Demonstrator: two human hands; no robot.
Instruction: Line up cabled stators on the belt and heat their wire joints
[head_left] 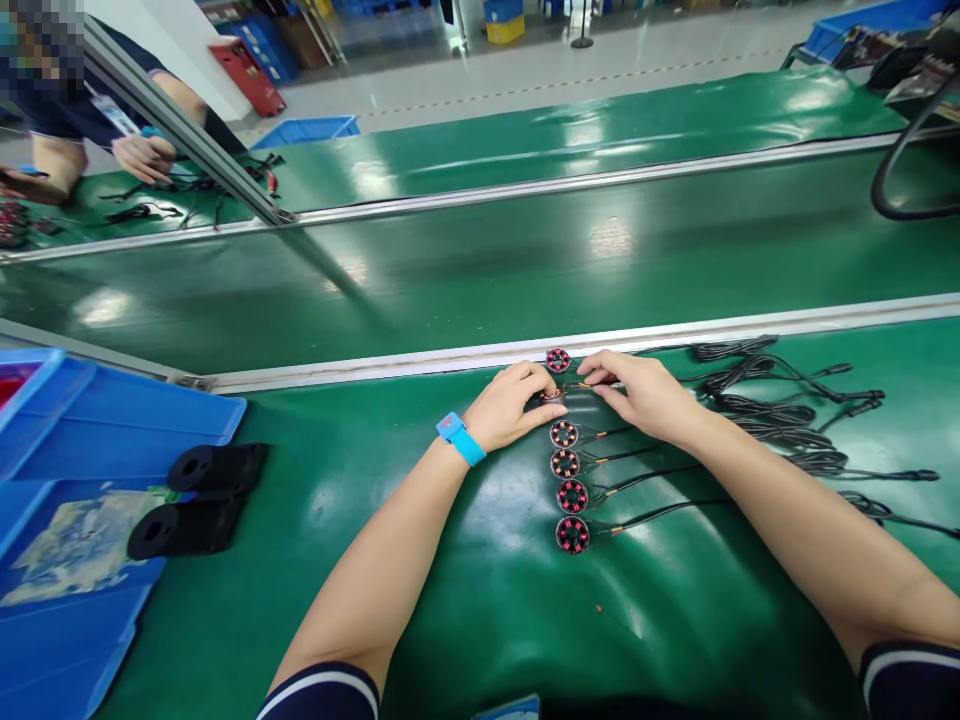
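Note:
My left hand [510,402] and my right hand [637,392] meet over a small round coil part with wires [555,395] on the green mat, fingers pinched on it. Just beyond my fingertips lies another round coil [557,360] by the metal rail. Below the hands, several coils [565,463] with red and copper windings lie in a column, each with a black cable running right under my right forearm. A blue wristband [460,438] sits on my left wrist.
A heap of black cables [780,410] lies at the right. Two black ring-shaped parts [196,495] rest beside blue plastic trays [67,520] at the left. A green conveyor belt [525,250] runs beyond the rail. Another person's hands [146,158] work at the far left.

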